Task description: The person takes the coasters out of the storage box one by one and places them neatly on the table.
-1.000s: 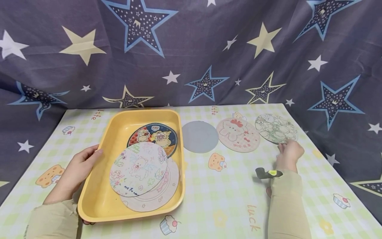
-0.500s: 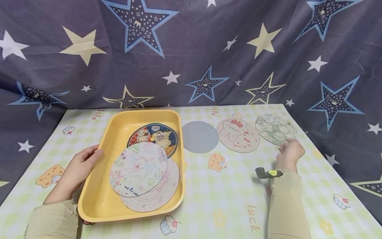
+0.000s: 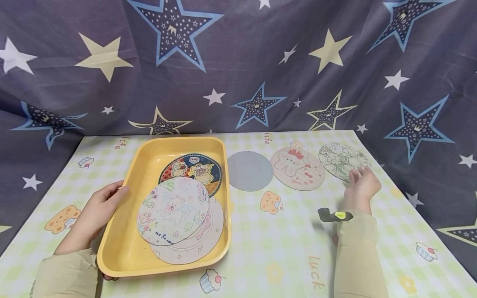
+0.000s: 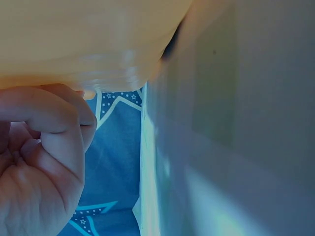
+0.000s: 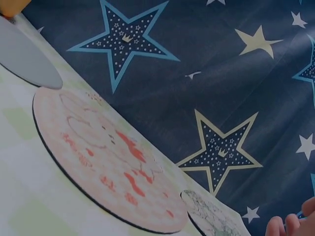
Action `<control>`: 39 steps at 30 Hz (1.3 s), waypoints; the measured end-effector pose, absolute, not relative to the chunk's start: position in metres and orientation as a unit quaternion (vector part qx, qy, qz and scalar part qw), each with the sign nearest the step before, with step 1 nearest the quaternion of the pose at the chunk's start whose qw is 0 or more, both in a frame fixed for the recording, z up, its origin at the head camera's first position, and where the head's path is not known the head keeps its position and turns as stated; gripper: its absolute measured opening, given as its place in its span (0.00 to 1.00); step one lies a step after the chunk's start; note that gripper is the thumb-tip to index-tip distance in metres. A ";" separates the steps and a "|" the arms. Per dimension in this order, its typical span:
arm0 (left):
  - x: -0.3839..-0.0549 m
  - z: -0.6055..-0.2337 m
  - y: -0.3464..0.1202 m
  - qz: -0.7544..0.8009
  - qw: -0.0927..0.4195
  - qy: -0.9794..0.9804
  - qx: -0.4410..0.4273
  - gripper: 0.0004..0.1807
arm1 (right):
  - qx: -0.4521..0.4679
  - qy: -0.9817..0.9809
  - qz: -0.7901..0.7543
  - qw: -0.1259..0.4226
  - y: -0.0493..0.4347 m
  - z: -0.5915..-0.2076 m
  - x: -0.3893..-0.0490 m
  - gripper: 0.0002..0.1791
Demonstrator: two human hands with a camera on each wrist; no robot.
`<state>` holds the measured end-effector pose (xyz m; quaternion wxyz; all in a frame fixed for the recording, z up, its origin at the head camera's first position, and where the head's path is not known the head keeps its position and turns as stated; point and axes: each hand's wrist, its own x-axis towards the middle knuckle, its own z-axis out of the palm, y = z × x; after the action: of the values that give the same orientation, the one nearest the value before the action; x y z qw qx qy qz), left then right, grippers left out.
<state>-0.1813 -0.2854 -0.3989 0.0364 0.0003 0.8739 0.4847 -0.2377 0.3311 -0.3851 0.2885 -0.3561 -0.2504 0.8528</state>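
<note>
My left hand [image 3: 102, 207] grips the left side of a yellow tray [image 3: 128, 231], thumb at the rim; in the left wrist view, its bent fingers [image 4: 44, 108] lie against the tray's outer wall. Inside the tray, a white round mat with a winged bear [image 3: 173, 211] overlaps a pale pink-edged mat [image 3: 193, 252] and a dark blue mat with cartoon figures [image 3: 197, 165]. At the right, my right hand [image 3: 361, 188] hovers over the near edge of a round mat with green line drawings [image 3: 343, 159]. Its fingers are loosely bent and hold nothing.
A plain grey round mat [image 3: 250, 171] and a pink bunny mat [image 3: 298, 169] lie in a row between the tray and the green-drawn mat. The table has a green checked cloth [image 3: 283, 248]. A star-patterned curtain [image 3: 238, 62] hangs right behind it.
My right hand has come up off the near edge of the green-drawn mat, its fingers rising and loosening. My left hand, the tray and the mats stay where they were.
</note>
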 end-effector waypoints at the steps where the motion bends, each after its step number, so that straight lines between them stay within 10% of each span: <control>1: -0.181 -0.399 -0.285 0.485 0.036 0.874 0.000 0.36 | -0.354 -0.246 0.855 0.287 0.330 -0.384 -0.238 0.26; 39: -0.182 -0.399 -0.285 0.488 0.034 0.872 0.006 0.36 | -0.299 -0.264 0.875 0.274 0.312 -0.369 -0.240 0.24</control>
<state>-0.1817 -0.2853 -0.3986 0.0345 0.0061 0.8724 0.4876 -0.2402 0.3115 -0.3692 0.2739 -0.2986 -0.2637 0.8754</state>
